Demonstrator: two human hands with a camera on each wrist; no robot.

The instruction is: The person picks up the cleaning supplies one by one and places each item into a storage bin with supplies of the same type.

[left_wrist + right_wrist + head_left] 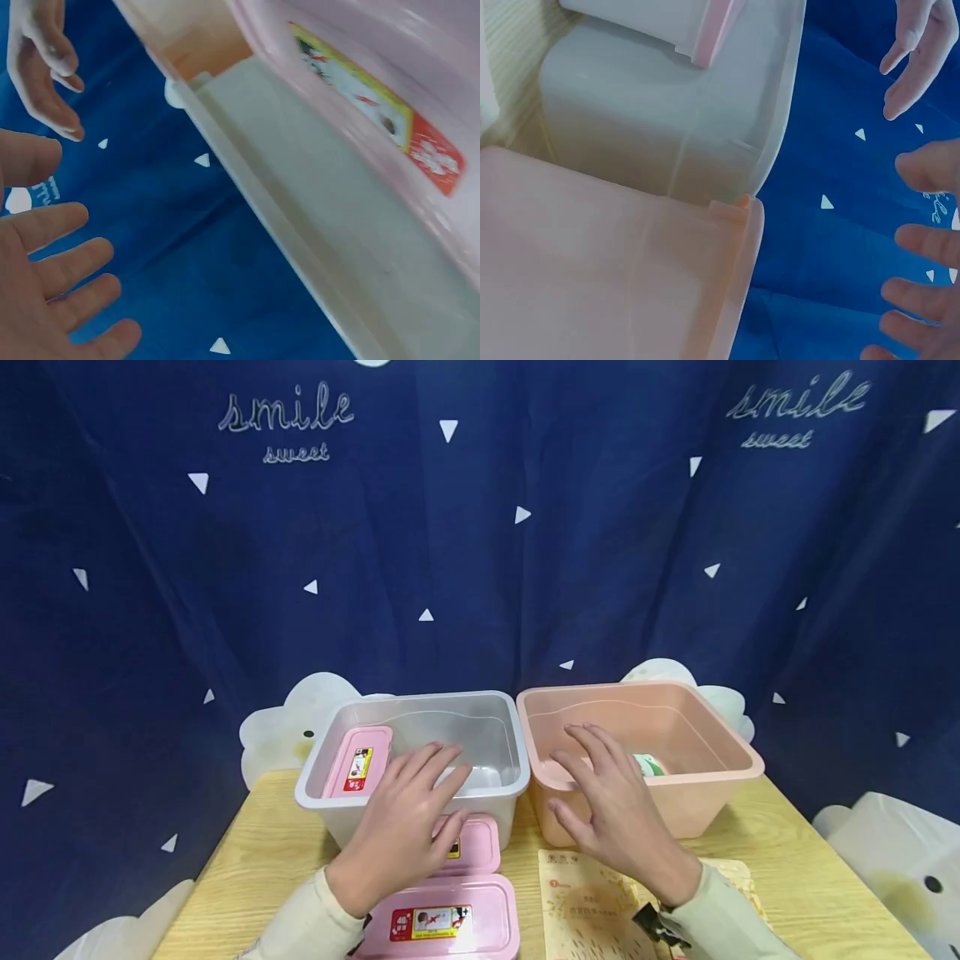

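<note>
My left hand point(408, 814) hovers at the front of the grey bin point(453, 731), its fingers spread and loosely bent, holding nothing. A pink lidded box point(381, 742) with a red and yellow label stands at that bin's left side. Below the hand, two more pink boxes, a rear one point(482, 845) and a front one point(491, 935), lie on the table, partly hidden by hand and sleeve. Above the front rim of the peach bin point(697, 806) is my right hand point(618, 806), likewise spread and holding nothing. Both wrist views show the separated fingers point(79, 266) point(922, 300).
Inside the peach bin lies a green and white item point(647, 765). Tan printed packets point(573, 927) lie on the wooden table point(255, 852) before it, partly under the right forearm. The two bins stand side by side against a dark blue curtain point(480, 560).
</note>
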